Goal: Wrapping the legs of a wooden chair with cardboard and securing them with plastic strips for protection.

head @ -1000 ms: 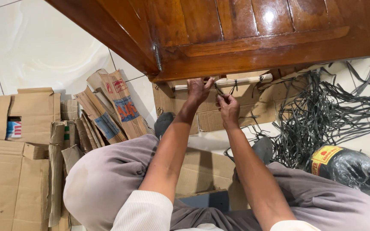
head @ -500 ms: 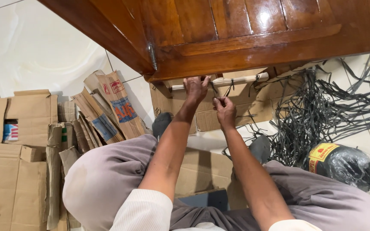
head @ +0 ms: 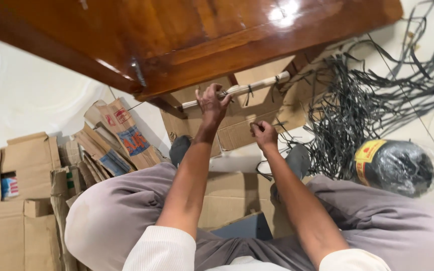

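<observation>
My left hand (head: 211, 103) grips the pale stick (head: 237, 90) near the top middle, my right hand (head: 263, 134) pinches a black strip (head: 276, 123) below it, two strips look tied on, and a big pile (head: 357, 105) waits right.

Right hand (head: 263, 134) pulled back from the rod (head: 237, 90).

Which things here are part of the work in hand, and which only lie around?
In use: left hand on pale rod; right hand pinching black strip.
Lying about: folded cardboard, wrapped black roll, loose strip heap.
</observation>
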